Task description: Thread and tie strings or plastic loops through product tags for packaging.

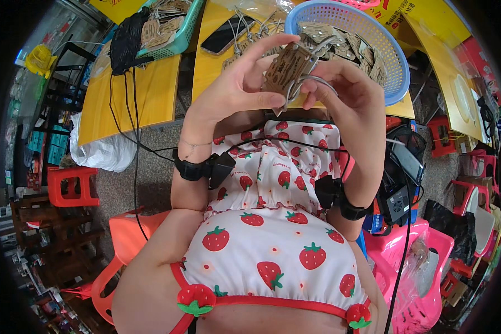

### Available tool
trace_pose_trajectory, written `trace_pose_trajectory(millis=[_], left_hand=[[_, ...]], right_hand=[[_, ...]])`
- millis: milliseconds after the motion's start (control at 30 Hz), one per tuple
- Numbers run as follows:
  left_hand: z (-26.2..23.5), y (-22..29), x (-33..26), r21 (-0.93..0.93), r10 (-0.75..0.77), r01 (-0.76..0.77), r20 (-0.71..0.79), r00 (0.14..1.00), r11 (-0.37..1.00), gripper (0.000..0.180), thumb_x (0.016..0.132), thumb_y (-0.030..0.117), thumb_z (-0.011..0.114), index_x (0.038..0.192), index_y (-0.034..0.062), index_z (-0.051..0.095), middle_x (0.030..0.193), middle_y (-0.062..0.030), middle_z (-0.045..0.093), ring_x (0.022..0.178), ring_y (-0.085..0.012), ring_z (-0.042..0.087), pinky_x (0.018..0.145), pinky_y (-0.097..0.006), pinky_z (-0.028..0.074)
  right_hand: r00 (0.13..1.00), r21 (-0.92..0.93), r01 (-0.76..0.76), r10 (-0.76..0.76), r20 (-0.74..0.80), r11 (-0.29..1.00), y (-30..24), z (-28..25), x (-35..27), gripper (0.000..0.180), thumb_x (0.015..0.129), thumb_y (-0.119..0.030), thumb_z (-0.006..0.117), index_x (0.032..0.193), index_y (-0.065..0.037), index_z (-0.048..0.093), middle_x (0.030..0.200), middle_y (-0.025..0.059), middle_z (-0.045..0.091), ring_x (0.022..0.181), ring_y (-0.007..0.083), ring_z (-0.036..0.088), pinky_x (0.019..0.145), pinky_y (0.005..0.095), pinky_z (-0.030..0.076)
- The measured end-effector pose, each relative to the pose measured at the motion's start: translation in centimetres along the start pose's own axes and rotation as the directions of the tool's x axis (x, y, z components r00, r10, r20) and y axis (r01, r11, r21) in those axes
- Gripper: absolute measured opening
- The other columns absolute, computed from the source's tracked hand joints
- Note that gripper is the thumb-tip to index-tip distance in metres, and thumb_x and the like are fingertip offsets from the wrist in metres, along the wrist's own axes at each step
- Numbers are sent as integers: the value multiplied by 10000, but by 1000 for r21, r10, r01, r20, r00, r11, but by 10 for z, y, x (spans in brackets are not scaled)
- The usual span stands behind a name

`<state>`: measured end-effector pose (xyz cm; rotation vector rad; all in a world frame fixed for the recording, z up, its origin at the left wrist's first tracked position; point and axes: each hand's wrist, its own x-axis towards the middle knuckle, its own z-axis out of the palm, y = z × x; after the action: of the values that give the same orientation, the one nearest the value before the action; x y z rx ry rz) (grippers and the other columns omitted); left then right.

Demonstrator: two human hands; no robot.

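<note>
Brown cardboard tag (286,69) sits raised above the lap, in front of the yellow table (131,89). Left hand (236,83) pinches it, thumb below, fingers curled over the top. Right hand (339,83) grips the thin wire loop (312,83) at the tag's edge, fingers closed. Best to keep the tag steady and work only the wire. Blue basket (398,61) of similar tags just behind; phone (225,34) and green basket (186,25) further left. Nothing blocks the hands.

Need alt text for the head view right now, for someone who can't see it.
Both hands, left hand and right hand, hold a brown card tag with a metal ring above the lap. Behind stand a blue basket of similar tags on a yellow table, and a phone.
</note>
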<state>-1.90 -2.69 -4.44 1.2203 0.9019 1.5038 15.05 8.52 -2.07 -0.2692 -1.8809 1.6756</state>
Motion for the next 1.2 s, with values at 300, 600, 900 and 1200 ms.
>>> trace_pose_trajectory(millis=[300, 600, 900, 1200], left_hand=[[8, -3, -2, -67, -48, 47, -27, 998, 997, 725, 796, 146, 709, 1401, 49, 321, 1315, -106, 435, 1205, -186, 436, 927, -301, 421], [10, 0, 3, 240, 112, -77, -134, 985, 968, 479, 941, 175, 514, 1346, -6, 332, 1183, -146, 562, 1092, -192, 542, 946, -304, 418], [-8, 3, 0, 519, 286, -94, -304, 909, 849, 395, 911, 108, 546, 1275, 12, 427, 1160, -101, 571, 1113, -160, 535, 943, -268, 413], [11, 4, 8, 480, 286, -152, -220, 933, 864, 427, 868, 58, 591, 1264, 15, 436, 1178, -93, 550, 1129, -154, 517, 963, -278, 400]], right_hand=[[998, 51, 41, -39, -41, 998, -5, 1, 0, 86, 822, 45, 607, 905, 57, 623, 749, 53, 650, 614, 69, 561, 558, 189, 445], [992, -160, -48, 28, -123, 986, 1, -32, -3, 119, 804, 2, 664, 917, 38, 655, 800, 18, 645, 664, 43, 554, 579, 183, 432], [886, -160, -61, -21, -464, 985, 4, -106, -21, 144, 817, -9, 649, 952, 35, 675, 893, 84, 666, 787, 92, 592, 736, 213, 464], [925, 333, 327, -228, -303, 884, -10, -75, -18, 76, 854, 2, 558, 891, 49, 605, 1103, 208, 594, 894, 185, 626, 824, 282, 474]])
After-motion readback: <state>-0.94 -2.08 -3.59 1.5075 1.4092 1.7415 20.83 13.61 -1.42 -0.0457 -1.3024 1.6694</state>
